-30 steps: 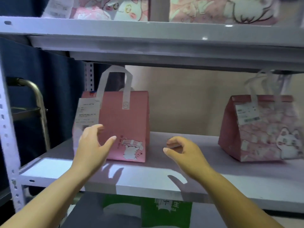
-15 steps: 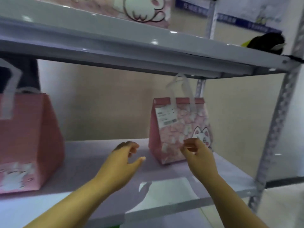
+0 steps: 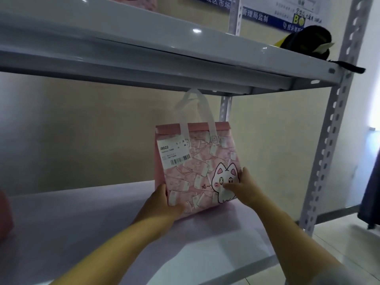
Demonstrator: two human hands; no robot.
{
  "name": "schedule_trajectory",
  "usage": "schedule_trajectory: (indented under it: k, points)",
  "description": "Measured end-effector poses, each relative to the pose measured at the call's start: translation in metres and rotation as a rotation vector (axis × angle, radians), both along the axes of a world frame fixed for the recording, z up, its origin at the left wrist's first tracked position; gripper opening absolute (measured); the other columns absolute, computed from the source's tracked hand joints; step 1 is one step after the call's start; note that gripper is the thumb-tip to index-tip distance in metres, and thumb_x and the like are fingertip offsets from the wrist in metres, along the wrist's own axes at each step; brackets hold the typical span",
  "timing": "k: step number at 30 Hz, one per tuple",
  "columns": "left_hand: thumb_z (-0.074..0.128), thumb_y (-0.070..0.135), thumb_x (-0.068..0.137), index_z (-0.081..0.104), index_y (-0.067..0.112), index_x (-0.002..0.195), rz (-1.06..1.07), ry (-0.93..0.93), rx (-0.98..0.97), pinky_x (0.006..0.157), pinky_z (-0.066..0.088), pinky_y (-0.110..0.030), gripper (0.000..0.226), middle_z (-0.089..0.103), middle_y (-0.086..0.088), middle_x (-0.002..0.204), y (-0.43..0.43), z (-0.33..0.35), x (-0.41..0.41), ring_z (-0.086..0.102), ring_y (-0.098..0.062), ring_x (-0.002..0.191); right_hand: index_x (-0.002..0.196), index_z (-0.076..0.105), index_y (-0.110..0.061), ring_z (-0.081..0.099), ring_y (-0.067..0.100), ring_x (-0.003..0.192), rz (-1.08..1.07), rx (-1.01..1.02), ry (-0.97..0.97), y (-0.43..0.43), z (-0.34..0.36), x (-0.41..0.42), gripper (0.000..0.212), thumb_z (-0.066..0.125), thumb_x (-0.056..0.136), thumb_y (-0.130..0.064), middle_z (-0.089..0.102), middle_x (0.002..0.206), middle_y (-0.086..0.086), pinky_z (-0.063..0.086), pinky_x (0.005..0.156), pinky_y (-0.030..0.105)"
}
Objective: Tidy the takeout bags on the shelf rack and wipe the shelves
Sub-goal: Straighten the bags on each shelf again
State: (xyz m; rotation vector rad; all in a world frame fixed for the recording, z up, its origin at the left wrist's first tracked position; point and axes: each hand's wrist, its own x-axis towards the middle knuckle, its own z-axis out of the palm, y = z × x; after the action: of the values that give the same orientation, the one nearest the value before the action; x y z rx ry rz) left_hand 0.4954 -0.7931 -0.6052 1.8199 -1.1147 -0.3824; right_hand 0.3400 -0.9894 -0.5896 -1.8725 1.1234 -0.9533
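Observation:
A pink takeout bag (image 3: 195, 165) with a white cat print, a barcode receipt and white handles stands on the grey shelf (image 3: 82, 223) near its right end. My left hand (image 3: 162, 204) grips its lower left corner. My right hand (image 3: 240, 188) holds its lower right edge, thumb on the cat print. The bag's bottom edge looks slightly tilted. At the far left edge, a sliver of another pink bag (image 3: 5, 214) shows.
The upper shelf (image 3: 164, 56) hangs close above the bag's handles. A black and yellow item (image 3: 304, 42) lies on its right end. A perforated upright post (image 3: 329, 140) bounds the rack at right, with tiled floor beyond.
The view has swung right from the left bag to the right one. Both hands, empty and apart before, have reached forward and closed on the cat bag's lower corners.

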Motion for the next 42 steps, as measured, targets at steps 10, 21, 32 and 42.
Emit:
schedule_trajectory:
  k: [10,21,32,42]
  points:
    - [0.062,0.035,0.082,0.037,0.041,0.119,0.093,0.074,-0.097,0.087,0.051,-0.039,0.046,0.055,0.014,0.112,0.039,0.003,0.014,0.057,-0.017,0.104,0.101,0.055,-0.02,0.062,0.014,0.084,0.029,-0.083,-0.146,0.043,-0.013,-0.004,0.026,0.068,0.078,-0.014,0.064,0.093,-0.008,0.049,0.068,0.028]
    - [0.066,0.02,0.081,0.049,0.029,0.118,0.198,-0.065,-0.229,0.088,0.05,-0.035,0.042,0.058,0.004,0.115,0.153,-0.01,0.046,0.057,-0.015,0.102,0.111,0.056,-0.026,0.063,0.008,0.09,0.197,-0.133,-0.186,0.157,-0.023,0.014,0.033,0.067,0.082,-0.019,0.065,0.1,-0.012,0.048,0.065,0.017]
    - [0.066,0.041,0.081,0.048,0.028,0.114,0.34,-0.147,-0.238,0.072,0.039,-0.014,0.04,0.056,0.011,0.107,0.227,-0.016,0.073,0.052,0.002,0.089,0.122,0.056,-0.026,0.062,0.006,0.093,0.332,-0.159,-0.162,0.222,-0.024,0.047,0.039,0.065,0.084,-0.026,0.066,0.105,-0.013,0.044,0.062,0.01]
    - [0.063,0.045,0.082,0.044,0.021,0.123,0.399,-0.172,-0.18,0.084,0.044,-0.03,0.052,0.054,-0.001,0.125,0.252,-0.015,0.072,0.053,-0.013,0.098,0.119,0.057,-0.024,0.059,-0.005,0.084,0.352,-0.138,-0.157,0.241,-0.022,0.05,0.036,0.066,0.084,-0.022,0.065,0.103,-0.012,0.042,0.051,0.004]
